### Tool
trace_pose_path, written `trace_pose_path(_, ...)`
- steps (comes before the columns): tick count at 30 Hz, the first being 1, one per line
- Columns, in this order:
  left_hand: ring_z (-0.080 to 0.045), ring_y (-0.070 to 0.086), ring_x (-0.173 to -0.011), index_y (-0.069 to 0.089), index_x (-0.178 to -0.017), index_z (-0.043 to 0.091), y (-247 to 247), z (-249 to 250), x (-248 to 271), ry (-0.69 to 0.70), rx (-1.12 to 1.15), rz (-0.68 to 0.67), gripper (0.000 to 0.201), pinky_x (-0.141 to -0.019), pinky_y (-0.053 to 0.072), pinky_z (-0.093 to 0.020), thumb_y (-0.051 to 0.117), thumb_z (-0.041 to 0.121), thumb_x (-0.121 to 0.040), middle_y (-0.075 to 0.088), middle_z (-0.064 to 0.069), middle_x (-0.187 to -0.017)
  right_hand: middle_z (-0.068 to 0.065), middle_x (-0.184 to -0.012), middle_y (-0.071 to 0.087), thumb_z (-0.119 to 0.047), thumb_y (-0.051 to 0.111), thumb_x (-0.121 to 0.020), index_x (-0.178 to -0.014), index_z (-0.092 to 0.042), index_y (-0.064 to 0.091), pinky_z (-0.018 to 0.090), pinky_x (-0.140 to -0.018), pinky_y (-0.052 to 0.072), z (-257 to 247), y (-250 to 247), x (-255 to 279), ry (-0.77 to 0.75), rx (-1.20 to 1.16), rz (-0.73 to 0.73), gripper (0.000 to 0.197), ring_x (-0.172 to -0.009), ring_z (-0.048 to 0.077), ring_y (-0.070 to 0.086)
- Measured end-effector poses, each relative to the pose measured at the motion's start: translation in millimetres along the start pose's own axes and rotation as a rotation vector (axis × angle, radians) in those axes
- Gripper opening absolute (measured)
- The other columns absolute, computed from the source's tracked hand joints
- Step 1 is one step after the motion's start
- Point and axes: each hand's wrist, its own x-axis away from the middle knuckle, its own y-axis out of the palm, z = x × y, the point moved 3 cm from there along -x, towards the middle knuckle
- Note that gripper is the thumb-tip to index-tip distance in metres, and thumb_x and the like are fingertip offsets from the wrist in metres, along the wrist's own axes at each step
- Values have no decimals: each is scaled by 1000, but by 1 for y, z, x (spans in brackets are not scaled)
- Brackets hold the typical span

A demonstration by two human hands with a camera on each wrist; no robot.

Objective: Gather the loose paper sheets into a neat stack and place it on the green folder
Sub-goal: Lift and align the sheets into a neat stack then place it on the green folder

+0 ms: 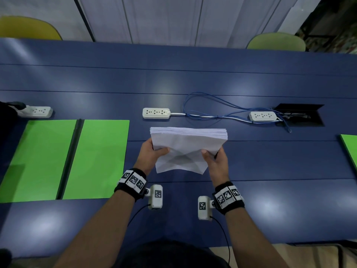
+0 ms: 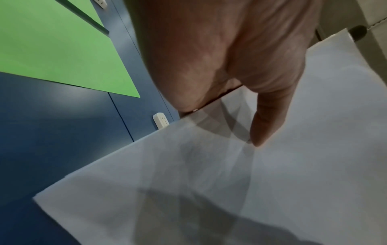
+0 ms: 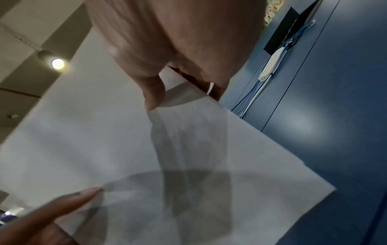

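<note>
Pale wall panels (image 1: 164, 18) run behind a long blue worktop (image 1: 270, 171), with a yellow chair (image 1: 29, 28) at the far left and a light green chair (image 1: 276, 41) at the far right. Above the middle of the worktop the person holds a thick paper stack (image 1: 185, 147), lifted clear of the surface and tilted so its far edge shows the layered sheets, which look fairly well squared. Their left hand (image 1: 152, 153) grips the stack's left side, thumb laid across the top sheet and fingers tucked underneath; the right hand (image 1: 214, 159) grips the right side the same way, thumb on top. From the left wrist view the thumb (image 2: 266, 119) presses down on the white paper, and in the right wrist view a ring (image 3: 211, 88) seems to sit on one finger under the sheets, though that part is blurred. Both wrists carry black bands with checkered markers and small white cameras. Well to the left of the stack lies the green folder (image 1: 96, 159), opened flat with a dark spine down its middle. Another green folder (image 1: 350, 147) peeks in at the right edge. Beyond the stack sit three white power strips: one far left (image 1: 38, 111), one in the centre (image 1: 156, 113), one to the right (image 1: 262, 116), the last tangled with a looping blue cable (image 1: 212, 105) beside an open black cable hatch (image 1: 301, 115)
</note>
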Motion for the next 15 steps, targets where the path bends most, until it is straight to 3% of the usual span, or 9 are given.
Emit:
trace_pose_path(4,-9,72,-89,66,-107,16,2,6,3,62,37,21,43,-76,56,-24,72,-6,-71,77,6,-97,5,-126,68,-6,66,-94,-133,-12,55,40,-102,51,6,-4,-3,35,52,-27,41,-119,21,64)
trace_pose_path(8,-13,72,-91,67,-108,15,3,9,3,99,71,11,41,-79,57,-27,70,-9,-74,78,4,-99,5,-115,72,3,62,-94,-120,-12,63,27,-92,53,9,-4,-5,34,47,-6,30,-109,15,67)
trace_pose_path(12,-15,72,-93,66,-110,14,-4,3,-2,63,55,-5,46,-79,58,-29,75,-3,-69,77,2,-102,5,-111,73,1,64,-94,-113,-14,66,25,-91,53,10,-4,-6,30,58,8,25,-105,14,69)
trace_pose_path(15,-14,74,-91,71,-105,13,-7,-10,-7,-24,-77,-42,34,-81,56,-33,77,-3,-76,79,2,-99,3,-113,73,1,64,-93,-113,-20,66,27,-93,55,12,-3,-7,20,64,-2,29,-108,16,68)
